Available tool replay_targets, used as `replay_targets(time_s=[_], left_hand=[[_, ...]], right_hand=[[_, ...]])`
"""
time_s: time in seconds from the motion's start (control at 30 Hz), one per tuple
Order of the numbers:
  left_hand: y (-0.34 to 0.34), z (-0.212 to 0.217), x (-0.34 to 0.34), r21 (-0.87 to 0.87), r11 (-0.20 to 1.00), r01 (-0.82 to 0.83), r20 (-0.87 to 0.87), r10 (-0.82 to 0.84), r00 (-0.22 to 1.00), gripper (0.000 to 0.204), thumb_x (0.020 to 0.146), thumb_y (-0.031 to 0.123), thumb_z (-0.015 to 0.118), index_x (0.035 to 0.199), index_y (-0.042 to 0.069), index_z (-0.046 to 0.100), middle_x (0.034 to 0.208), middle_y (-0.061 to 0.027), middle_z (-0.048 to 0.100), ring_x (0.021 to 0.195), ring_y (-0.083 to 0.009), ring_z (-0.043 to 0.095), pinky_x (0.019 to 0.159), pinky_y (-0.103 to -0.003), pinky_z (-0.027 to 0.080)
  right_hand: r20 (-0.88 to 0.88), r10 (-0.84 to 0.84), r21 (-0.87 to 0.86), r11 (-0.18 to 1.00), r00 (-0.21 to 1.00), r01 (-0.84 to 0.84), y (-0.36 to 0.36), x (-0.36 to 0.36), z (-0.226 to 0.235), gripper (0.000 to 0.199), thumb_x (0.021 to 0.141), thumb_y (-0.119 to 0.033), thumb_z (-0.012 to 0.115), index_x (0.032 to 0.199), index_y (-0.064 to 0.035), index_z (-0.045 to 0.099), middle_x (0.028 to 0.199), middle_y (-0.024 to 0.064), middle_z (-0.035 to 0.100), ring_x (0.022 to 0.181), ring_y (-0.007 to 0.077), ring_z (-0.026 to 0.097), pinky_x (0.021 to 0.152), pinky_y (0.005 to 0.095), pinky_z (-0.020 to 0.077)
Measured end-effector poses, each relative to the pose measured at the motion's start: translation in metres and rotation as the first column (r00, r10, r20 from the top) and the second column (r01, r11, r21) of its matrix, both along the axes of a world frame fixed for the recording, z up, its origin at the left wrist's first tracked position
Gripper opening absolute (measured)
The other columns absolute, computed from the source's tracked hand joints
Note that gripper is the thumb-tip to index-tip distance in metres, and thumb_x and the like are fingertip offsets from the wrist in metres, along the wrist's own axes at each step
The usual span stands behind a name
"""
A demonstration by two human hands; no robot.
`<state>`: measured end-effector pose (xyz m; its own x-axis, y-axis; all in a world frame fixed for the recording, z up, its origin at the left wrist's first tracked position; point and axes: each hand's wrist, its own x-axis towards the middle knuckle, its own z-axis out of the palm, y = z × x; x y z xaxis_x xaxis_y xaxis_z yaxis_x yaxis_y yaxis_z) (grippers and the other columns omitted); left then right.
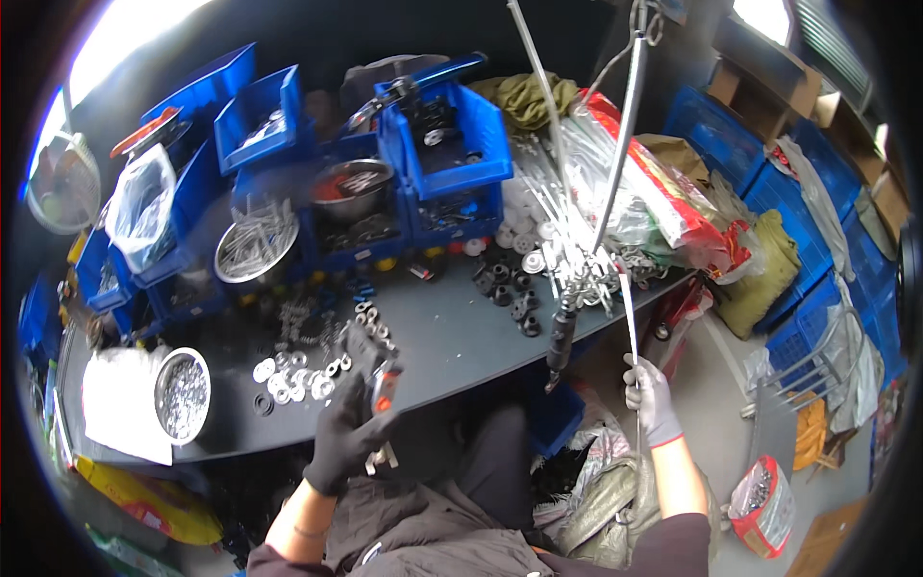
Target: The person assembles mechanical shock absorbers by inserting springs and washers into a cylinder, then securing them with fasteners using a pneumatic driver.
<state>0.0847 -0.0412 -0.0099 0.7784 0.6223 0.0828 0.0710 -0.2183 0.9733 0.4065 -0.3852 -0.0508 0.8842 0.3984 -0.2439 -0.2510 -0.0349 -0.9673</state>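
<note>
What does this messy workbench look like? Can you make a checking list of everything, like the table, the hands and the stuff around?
Surface: dark curved workbench, crowded with small parts.
Job's things: left hand in a black glove holds a dark tool with an orange patch; right hand in a grey glove grips a thin metal rod.
Clutter: metal washers, black round parts, steel bowls of small parts, blue bins, plastic bags.
Hands: both closed on their things.
Cables: a hanging driver tool on a line from above.
Surroundings: blue crates, sacks, cardboard boxes.
</note>
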Motion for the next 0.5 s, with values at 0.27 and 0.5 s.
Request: replay_targets(time_s=[0.27,0.5], left_hand=[[-0.003,0.053,0.008,-0.542,0.827,0.146,0.187,-0.05,0.981,0.063,0.094,0.019,0.059,0.149,0.013,0.03,0.08,0.004,0.05,0.059,-0.0011,0.041,0.052,-0.016,0.036],[-0.009,0.049,-0.02,-0.568,0.823,0.014,0.181,0.108,0.978,0.069,0.092,0.011,0.062,0.151,0.005,0.026,0.105,-0.0025,0.059,0.082,-0.0024,0.052,0.061,-0.018,0.043]], right_hand=[[0.778,0.388,-0.323,0.922,0.495,-0.215,0.063,-0.138,0.09,0.029,0.094,-0.001,0.051,0.12,-0.0001,0.063,0.072,0.0026,0.057,0.057,0.0107,0.054,0.051,0.0246,0.043],[0.786,0.606,-0.54,0.771,0.126,-0.339,0.109,-0.154,0.106,0.042,0.076,0.01,0.061,0.116,-0.0038,0.065,0.077,0.0098,0.06,0.06,0.0252,0.06,0.051,0.0329,0.0469]])
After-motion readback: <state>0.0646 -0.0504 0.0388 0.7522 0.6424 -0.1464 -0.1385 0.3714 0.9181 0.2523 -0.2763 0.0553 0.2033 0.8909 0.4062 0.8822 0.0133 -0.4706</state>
